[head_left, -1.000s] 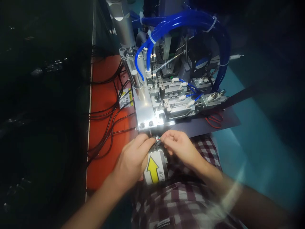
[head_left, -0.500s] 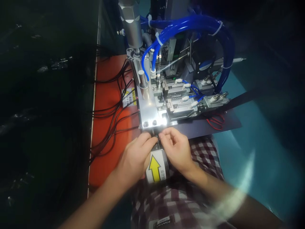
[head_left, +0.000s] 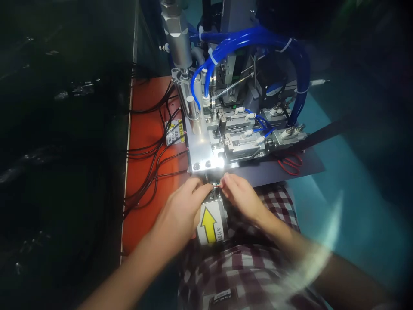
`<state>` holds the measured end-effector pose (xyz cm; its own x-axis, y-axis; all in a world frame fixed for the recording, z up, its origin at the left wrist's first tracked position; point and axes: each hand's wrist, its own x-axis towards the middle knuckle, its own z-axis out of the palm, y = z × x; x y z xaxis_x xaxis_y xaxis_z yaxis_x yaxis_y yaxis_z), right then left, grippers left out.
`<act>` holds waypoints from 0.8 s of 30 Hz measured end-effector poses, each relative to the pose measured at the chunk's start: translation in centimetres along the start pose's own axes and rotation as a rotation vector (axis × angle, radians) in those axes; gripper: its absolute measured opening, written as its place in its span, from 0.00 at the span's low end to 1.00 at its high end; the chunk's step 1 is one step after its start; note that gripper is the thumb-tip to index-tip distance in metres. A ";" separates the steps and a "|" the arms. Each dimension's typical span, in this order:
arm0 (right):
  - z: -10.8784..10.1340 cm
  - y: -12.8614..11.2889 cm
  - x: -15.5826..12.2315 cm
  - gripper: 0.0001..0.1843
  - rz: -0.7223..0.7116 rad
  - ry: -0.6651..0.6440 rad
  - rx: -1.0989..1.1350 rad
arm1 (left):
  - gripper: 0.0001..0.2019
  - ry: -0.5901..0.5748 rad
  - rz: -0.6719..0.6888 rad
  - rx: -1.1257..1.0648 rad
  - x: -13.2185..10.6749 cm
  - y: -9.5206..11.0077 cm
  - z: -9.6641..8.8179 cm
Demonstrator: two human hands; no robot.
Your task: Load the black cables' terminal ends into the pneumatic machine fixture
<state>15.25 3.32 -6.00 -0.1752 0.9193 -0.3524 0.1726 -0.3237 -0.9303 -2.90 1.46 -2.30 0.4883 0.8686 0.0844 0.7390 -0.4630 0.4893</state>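
Note:
My left hand (head_left: 180, 211) and my right hand (head_left: 240, 199) meet fingertip to fingertip just below the front edge of a metal machine plate (head_left: 201, 148). Both are pinched closed on a tiny wire-like part (head_left: 215, 185) between them; its shape is too small to make out. Right under the fingers sits a grey motor (head_left: 211, 224) with a yellow arrow label. The pinch lies under a bright light spot at the plate's edge.
Behind the plate stands the machine with blue air hoses (head_left: 254, 38), a steel cylinder (head_left: 176, 34) and small pneumatic slides (head_left: 245, 137). Black cables (head_left: 151, 146) cross an orange surface (head_left: 145, 129) on the left. Red wires (head_left: 290, 163) lie right. A checked cloth (head_left: 245, 262) covers my lap.
My right hand drew in toward the left, closed up to the left fingertips, then shifted slightly right again. Both hands stay pinched at the same spot under the plate edge.

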 end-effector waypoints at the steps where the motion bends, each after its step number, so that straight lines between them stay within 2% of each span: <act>1: 0.2 0.2 -0.1 0.20 -0.047 0.024 -0.036 | 0.16 -0.023 -0.019 -0.003 0.0 0.1 -0.2; 5: 1.2 0.5 -0.2 0.16 -0.109 0.059 0.018 | 0.16 -0.056 -0.067 0.065 -0.2 0.6 -0.9; 9: 1.8 0.7 -0.2 0.16 -0.136 0.092 0.121 | 0.17 0.028 -0.001 0.247 -0.1 0.2 -1.0; 16: 1.7 1.8 0.0 0.14 -0.250 0.129 0.020 | 0.15 0.148 0.201 0.179 0.6 -1.1 -0.9; 21: 1.6 1.6 0.0 0.13 -0.276 0.129 -0.012 | 0.15 0.166 0.205 0.152 0.6 -1.0 -0.7; 24: 1.8 1.3 -0.1 0.13 -0.239 0.136 0.056 | 0.15 0.159 0.194 0.153 0.6 -0.8 -0.7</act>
<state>13.72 2.44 -7.34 -0.0720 0.9914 -0.1093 0.0877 -0.1028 -0.9908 -3.55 2.47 -2.06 0.5578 0.7721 0.3044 0.7059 -0.6343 0.3153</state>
